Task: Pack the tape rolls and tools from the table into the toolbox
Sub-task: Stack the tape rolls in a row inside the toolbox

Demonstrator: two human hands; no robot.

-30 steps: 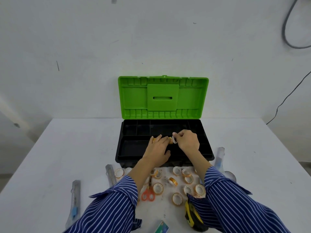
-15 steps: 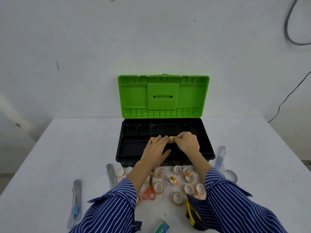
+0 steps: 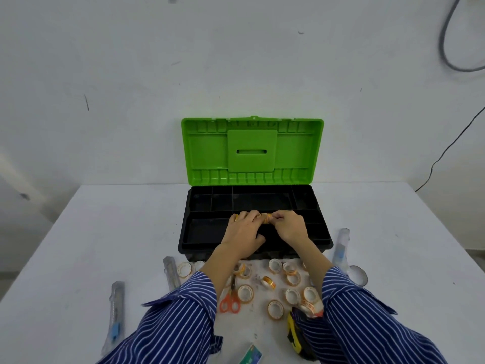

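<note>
The black toolbox (image 3: pixel 319 241) stands open at the middle of the table, its green lid (image 3: pixel 252 151) upright. Both my hands are over its tray. My left hand (image 3: pixel 242 231) lies palm down on a row of small tape rolls (image 3: pixel 265 218), fingers curled over them. My right hand (image 3: pixel 290 227) pinches the right end of that row. Several small tape rolls (image 3: pixel 275 308) lie loose on the table in front of the box. Orange-handled scissors (image 3: pixel 231 302) lie between my forearms.
Utility knives in clear packs lie at the left (image 3: pixel 114 315), near the box's left corner (image 3: pixel 170 271) and at its right (image 3: pixel 341 245). A yellow-black tool (image 3: pixel 295 337) and a green card (image 3: pixel 252 357) sit near the front edge. A wide clear tape roll (image 3: pixel 358 275) lies at the right.
My right hand, which held a white roll raised a second ago, has lowered and closed in against the row under my left hand.
</note>
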